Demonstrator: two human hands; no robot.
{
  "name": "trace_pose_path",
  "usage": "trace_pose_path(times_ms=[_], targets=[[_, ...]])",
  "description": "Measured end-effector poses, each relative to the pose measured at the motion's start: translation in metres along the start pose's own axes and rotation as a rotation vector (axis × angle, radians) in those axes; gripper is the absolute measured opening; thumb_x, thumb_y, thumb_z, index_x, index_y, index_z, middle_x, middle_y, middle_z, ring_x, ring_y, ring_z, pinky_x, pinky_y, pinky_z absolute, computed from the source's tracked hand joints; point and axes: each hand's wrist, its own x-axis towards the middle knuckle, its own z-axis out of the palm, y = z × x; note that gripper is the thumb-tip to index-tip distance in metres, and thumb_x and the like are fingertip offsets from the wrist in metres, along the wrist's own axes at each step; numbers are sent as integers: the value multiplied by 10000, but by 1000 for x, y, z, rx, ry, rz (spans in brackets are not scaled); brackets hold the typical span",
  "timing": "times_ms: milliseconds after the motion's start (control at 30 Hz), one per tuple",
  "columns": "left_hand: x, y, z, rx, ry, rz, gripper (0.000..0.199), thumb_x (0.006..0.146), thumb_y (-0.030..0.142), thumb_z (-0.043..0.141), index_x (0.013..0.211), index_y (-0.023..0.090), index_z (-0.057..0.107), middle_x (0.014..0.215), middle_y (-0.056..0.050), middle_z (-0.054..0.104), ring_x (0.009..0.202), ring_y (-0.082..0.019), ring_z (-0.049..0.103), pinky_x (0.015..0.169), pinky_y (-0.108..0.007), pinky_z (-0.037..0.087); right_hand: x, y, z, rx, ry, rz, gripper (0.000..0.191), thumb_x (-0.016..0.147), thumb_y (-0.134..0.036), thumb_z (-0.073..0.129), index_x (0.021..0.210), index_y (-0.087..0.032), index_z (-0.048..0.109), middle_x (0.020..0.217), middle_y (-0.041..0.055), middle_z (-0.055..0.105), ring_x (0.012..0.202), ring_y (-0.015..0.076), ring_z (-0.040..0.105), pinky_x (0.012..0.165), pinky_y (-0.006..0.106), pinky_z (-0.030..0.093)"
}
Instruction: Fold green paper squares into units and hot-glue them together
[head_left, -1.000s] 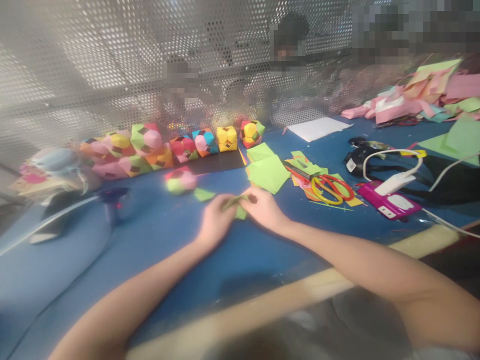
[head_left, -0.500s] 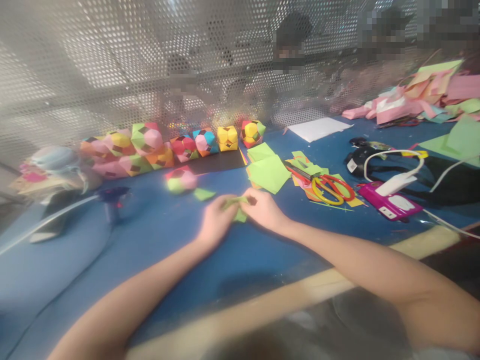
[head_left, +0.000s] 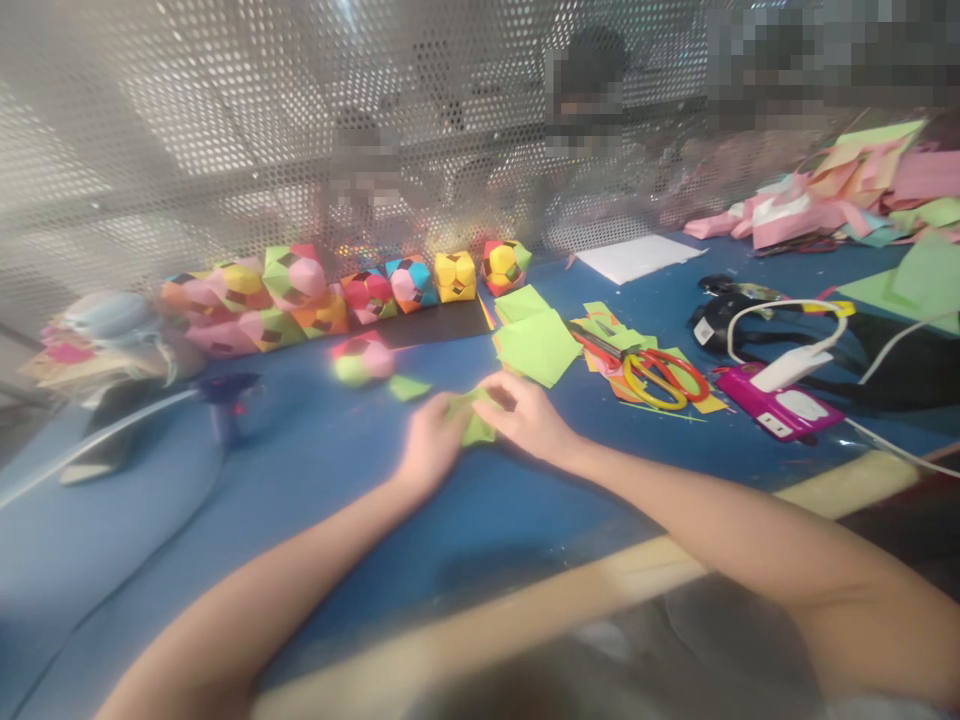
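Between my two hands is a small piece of green paper (head_left: 478,428), partly folded. My left hand (head_left: 433,438) closes on its left side. My right hand (head_left: 529,415) grips the upper right of the paper, thumb and fingers bent around it; the fingertips partly hide it. Just beyond my left hand lies another small green paper piece (head_left: 409,387), beside a pink and green folded paper ball (head_left: 363,360). A stack of green paper sheets (head_left: 536,345) rests past my right hand.
Red and yellow scissors (head_left: 660,378) lie on paper scraps to the right, near a purple power strip (head_left: 780,402) with white cables. Folded paper balls (head_left: 296,278) line the perforated metal screen (head_left: 247,130). A glue gun (head_left: 225,400) stands left. People are behind the screen.
My right fingers have shifted slightly on the green paper, and more of its surface shows between my hands. My left hand has stayed nearly in place.
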Motion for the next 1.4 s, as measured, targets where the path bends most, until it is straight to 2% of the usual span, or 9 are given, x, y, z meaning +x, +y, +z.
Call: trace_pose_path(times_ms=[167, 333, 533, 767, 900, 1000, 1233, 1400], targets=[[0, -3, 0, -15, -34, 20, 197, 767, 325, 560, 814, 144, 624, 746, -16, 627, 697, -145, 548, 617, -233, 429, 0, 11, 4, -51, 20, -75, 54, 749, -185, 494, 771, -181, 544, 766, 29, 608, 718, 144, 569, 672, 266, 450], [0, -3, 0, -34, -47, 29, 240, 782, 361, 553, 862, 150, 636, 802, -31, 647, 737, -155, 559, 656, -241, 435, 1, 12, 3, -70, 3, -106, 41, 750, -190, 503, 759, -184, 543, 777, 33, 610, 736, 150, 567, 681, 268, 445], [1, -1, 0, -18, 8, 33, 237, 782, 370, 565, 819, 146, 635, 772, -31, 643, 710, -151, 557, 631, -237, 423, -1, 0, -3, 59, -118, 35, 170, 820, -305, 482, 864, -164, 565, 837, 32, 616, 739, 137, 563, 682, 257, 445], [2, -3, -2, -26, 59, 40, 249, 787, 374, 561, 822, 137, 630, 770, -37, 641, 700, -150, 557, 623, -242, 422, 1, -1, -7, 139, -180, 67, 252, 865, -360, 396, 897, -177, 568, 850, 24, 607, 799, 147, 560, 735, 274, 447], [0, -3, -1, -53, 55, 38, 251, 788, 383, 559, 830, 146, 631, 774, -31, 642, 701, -146, 553, 631, -240, 421, 2, 7, 0, 92, -144, 44, 205, 743, -214, 514, 940, -174, 555, 884, 31, 622, 781, 148, 573, 716, 278, 464], [-2, -1, 0, -37, 16, 46, 238, 779, 366, 568, 838, 147, 640, 783, -32, 648, 711, -146, 557, 640, -237, 419, 1, 12, 5, 56, -109, 4, 203, 709, -158, 516, 906, -176, 560, 895, 37, 626, 824, 155, 585, 759, 292, 465], [-1, 0, 0, -3, 23, 44, 171, 749, 297, 578, 816, 151, 636, 757, -16, 638, 703, -143, 555, 641, -232, 409, 0, 11, 5, 15, -92, -34, 223, 699, -121, 519, 914, -167, 557, 888, 41, 624, 816, 151, 587, 757, 287, 469], [0, -4, 1, -10, 11, 33, 165, 747, 305, 584, 778, 147, 619, 712, -7, 615, 662, -132, 529, 603, -223, 401, -1, 9, 4, -46, -2, -120, 94, 787, -214, 533, 867, -173, 560, 843, 38, 618, 778, 145, 580, 719, 274, 470]])
